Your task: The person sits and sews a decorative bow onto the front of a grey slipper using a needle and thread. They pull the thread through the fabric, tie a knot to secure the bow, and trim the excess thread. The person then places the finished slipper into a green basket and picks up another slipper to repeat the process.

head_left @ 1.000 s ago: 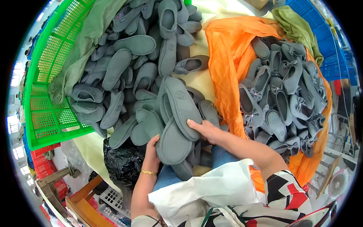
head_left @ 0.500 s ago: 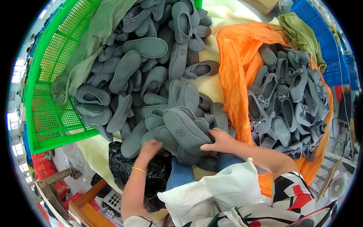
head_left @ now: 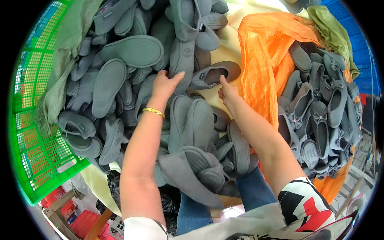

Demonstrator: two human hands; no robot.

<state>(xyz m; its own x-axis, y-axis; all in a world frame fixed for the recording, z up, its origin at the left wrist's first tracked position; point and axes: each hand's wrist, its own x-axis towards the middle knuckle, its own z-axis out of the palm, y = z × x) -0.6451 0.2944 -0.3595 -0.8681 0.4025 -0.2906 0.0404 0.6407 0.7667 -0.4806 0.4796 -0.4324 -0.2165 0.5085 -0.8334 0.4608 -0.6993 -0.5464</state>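
Gray slippers lie in a big heap before me, soles and openings facing various ways. Over the far middle of it, my left hand [head_left: 165, 86] has its thumb apart from its fingers, the thumb lying across the heel end of an upturned slipper [head_left: 182, 60]. My right hand [head_left: 229, 94] is at the near edge of a gray slipper [head_left: 215, 75] lying opening up; thumb and fingers are spread, and nothing shows in them. Between my forearms, two slippers [head_left: 200, 124] stand sole toward me. Nearer my lap, a loose bunch of slippers [head_left: 200, 172] rests on the heap.
A green plastic crate [head_left: 36, 148] with a dull green cloth [head_left: 60, 76] over its side stands left. To the right, an orange sack [head_left: 260, 52] is open around gray bow-trimmed shoes [head_left: 320, 120]. A blue crate [head_left: 360, 52] stands far right. Black plastic [head_left: 170, 206] lies by my knees.
Both hands have left the slippers near my lap and reached farther over the heap. Those slippers have tipped and now lie loose. My view has shifted closer to the heap.
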